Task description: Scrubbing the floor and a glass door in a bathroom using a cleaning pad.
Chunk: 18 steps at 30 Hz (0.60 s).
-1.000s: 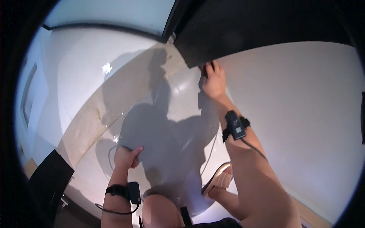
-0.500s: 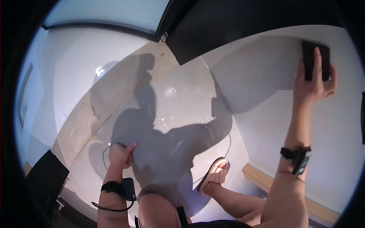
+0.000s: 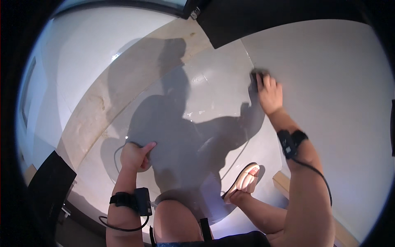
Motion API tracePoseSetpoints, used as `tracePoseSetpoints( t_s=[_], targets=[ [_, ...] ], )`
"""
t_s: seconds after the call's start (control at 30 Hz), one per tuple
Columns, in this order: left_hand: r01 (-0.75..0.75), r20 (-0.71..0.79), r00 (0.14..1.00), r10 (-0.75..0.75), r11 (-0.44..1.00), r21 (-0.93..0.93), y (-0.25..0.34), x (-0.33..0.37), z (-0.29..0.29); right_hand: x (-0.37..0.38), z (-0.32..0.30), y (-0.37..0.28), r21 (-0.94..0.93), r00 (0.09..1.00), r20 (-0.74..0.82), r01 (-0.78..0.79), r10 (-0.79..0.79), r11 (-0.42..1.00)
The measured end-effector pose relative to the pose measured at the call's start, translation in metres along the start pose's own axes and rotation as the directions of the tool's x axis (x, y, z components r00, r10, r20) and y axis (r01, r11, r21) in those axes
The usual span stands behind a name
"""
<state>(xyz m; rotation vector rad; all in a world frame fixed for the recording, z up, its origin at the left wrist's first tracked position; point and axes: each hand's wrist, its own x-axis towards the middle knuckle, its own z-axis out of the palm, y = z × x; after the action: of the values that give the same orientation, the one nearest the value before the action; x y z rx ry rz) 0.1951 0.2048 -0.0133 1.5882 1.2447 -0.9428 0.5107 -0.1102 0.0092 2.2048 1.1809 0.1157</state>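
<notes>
My right hand grips a dark, rectangular sponge and presses it against the pale wall, low down near where wall and wet floor meet. The sponge is slightly blurred and partly covered by my fingers. On the left, my left hand is held over the floor with curled fingers and the thumb pointing out to the right; nothing shows in it. Each forearm carries a strapped black device with a cable, the left device and the right device.
The pale floor has glossy wet patches and my shadow across it. A stained stone strip curves along the left. Dark panels border the top and lower left. My sandalled foot rests beside a wooden ledge.
My right hand has swept the sponge left and down across the wall, from the upper right toward the floor joint. The view has shifted slightly; my left hand keeps almost the same pose.
</notes>
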Motion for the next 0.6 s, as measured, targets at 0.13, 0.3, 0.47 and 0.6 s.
tracePoseSetpoints(
  t_s=[0.13, 0.3, 0.47, 0.6],
  targets=[
    [0.034, -0.007, 0.999, -0.034, 0.999, -0.009, 0.002, -0.004, -0.003, -0.079, 0.012, -0.007, 0.092, 0.996, 0.027, -0.089, 0.087, 0.992],
    [-0.022, -0.072, 0.997, 0.034, 0.986, 0.163, 0.011, -0.01, -0.002, -0.043, 0.018, -0.002, 0.022, 0.992, -0.121, -0.021, 0.024, 1.0],
    [0.026, -0.039, 0.999, -0.021, 0.992, 0.12, 0.005, -0.006, -0.004, 0.03, 0.023, -0.022, 0.054, 0.967, -0.219, -0.119, 0.128, 0.991],
    [0.046, 0.004, 0.999, -0.046, 0.995, 0.084, 0.017, -0.008, -0.001, 0.099, 0.003, -0.011, 0.141, 0.953, -0.246, -0.144, 0.176, 0.979]
  ],
)
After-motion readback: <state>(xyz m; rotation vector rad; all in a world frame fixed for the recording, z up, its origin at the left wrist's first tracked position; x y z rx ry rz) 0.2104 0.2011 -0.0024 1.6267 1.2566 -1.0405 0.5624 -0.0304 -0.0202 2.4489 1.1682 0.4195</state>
